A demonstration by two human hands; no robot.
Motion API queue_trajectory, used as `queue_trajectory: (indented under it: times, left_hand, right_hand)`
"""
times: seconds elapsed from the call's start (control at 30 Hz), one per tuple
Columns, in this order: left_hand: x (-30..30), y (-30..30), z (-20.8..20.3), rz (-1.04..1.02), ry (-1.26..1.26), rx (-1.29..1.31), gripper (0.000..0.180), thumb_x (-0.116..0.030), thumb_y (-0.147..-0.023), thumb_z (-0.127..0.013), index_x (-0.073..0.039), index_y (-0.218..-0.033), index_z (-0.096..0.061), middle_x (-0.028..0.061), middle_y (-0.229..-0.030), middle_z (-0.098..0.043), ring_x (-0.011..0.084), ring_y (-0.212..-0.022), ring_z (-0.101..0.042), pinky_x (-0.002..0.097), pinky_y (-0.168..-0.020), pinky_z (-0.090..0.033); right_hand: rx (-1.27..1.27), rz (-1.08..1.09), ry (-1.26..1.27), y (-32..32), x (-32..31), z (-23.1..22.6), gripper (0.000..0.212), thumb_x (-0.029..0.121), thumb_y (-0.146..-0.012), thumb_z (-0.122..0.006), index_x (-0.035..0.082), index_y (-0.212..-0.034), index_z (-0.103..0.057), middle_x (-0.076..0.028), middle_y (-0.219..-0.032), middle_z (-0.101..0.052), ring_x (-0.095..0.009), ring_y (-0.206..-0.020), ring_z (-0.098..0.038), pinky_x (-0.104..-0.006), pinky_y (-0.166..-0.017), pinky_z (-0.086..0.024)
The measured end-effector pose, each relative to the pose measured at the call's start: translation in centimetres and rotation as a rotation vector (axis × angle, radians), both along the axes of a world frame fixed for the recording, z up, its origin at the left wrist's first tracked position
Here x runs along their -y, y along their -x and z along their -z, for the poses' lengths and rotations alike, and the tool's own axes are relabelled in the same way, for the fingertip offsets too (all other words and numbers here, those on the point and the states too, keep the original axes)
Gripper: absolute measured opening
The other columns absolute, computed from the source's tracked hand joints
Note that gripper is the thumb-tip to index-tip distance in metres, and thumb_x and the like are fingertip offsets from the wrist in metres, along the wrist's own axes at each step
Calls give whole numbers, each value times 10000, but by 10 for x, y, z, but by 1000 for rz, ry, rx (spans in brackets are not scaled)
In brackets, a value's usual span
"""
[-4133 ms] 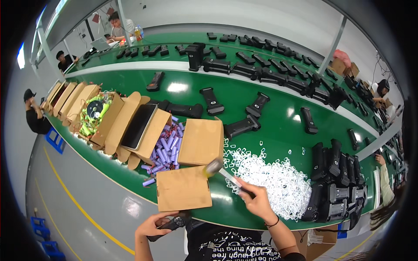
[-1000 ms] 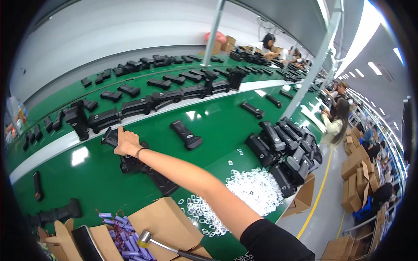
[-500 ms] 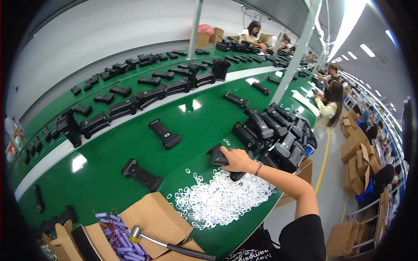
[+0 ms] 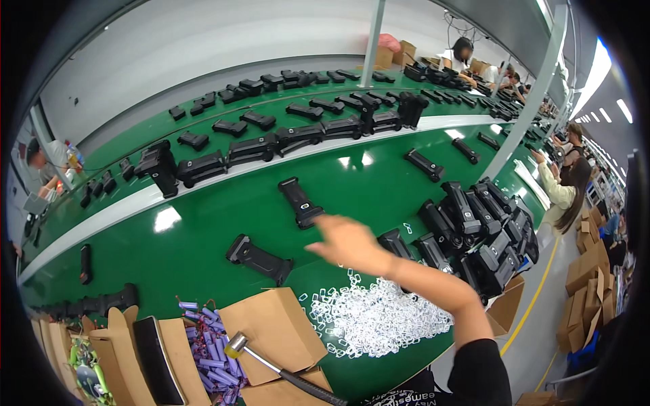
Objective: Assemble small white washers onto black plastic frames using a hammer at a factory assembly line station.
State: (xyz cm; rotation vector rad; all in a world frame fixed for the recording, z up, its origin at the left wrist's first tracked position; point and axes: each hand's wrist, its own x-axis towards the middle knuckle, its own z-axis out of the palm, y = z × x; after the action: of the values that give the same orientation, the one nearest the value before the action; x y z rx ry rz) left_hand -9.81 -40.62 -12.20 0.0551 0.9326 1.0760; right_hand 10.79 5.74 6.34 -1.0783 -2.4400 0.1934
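My right hand [image 4: 352,245] reaches left across the green bench, thumb apart from the fingers, and nothing shows in its grip. Its fingertips are at the lower end of a black plastic housing [image 4: 296,201]; blur hides whether they touch. A second black housing [image 4: 261,258] lies nearer to me. Below my forearm spreads a heap of small clear rectangular pieces [image 4: 386,318]. Right of the hand, several more black housings [image 4: 460,210] are piled up, one [image 4: 396,243] at the pile's left edge. My left hand is out of view.
Purple battery cells [image 4: 215,355] with wires fill an open cardboard box in front, a hammer [image 4: 271,362] lying across its flap. A white rail [image 4: 223,169] carries a row of housings. A grey post [image 4: 528,101] rises at right; a co-worker [image 4: 570,183] is beyond.
My right hand has let go of a black housing beside the pile and moved left to another. The view has turned left, so the scene sits further right.
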Motion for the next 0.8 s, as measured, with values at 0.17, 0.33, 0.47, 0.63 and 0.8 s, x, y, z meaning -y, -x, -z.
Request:
queue_trajectory:
  times: [0.17, 0.33, 0.47, 0.63, 0.8]
  left_hand:
    - [12, -8, -1, -67, 30, -5, 512, -141, -666, -771, 126, -1075, -619, 163, -1091, -644, 249, -988, -624, 362, -907, -485]
    - [18, -15, 7, -104, 63, 11, 464, -107, -684, -758, 128, -1061, -625, 161, -1077, -651, 252, -978, -630, 362, -899, -492]
    - [49, -20, 14, -177, 137, 37, 425, -80, -699, -749, 130, -1049, -630, 160, -1065, -656, 254, -969, -634, 363, -893, -498]
    - [101, -37, 35, -270, 244, 88, 377, -46, -717, -736, 131, -1034, -637, 158, -1050, -663, 256, -959, -640, 364, -885, -505]
    - [93, -47, 10, -311, 193, 134, 195, 72, -739, -668, 149, -918, -660, 181, -1021, -668, 249, -940, -649, 379, -878, -519]
  right_hand:
    - [96, 90, -302, 155, -43, 70, 588, 356, -763, -710, 33, -1208, -500, -188, -1055, -583, -351, -986, -585, -457, -840, -455]
    - [176, 577, 142, 127, -135, 84, 662, 364, -707, -765, 5, -1181, -473, -179, -1103, -572, -324, -1036, -586, -460, -814, -501]
    - [187, 190, 242, 96, -101, 47, 637, 360, -693, -733, -31, -1124, -476, -232, -968, -641, -394, -898, -640, -455, -787, -531]
    - [187, -22, 245, -37, 53, -8, 649, 357, -734, -702, 36, -1228, -430, -247, -900, -623, -419, -791, -630, -506, -722, -501]
    - [333, -104, 191, -65, 106, -1, 609, 399, -812, -669, 39, -1257, -460, -189, -898, -579, -354, -788, -619, -460, -705, -500]
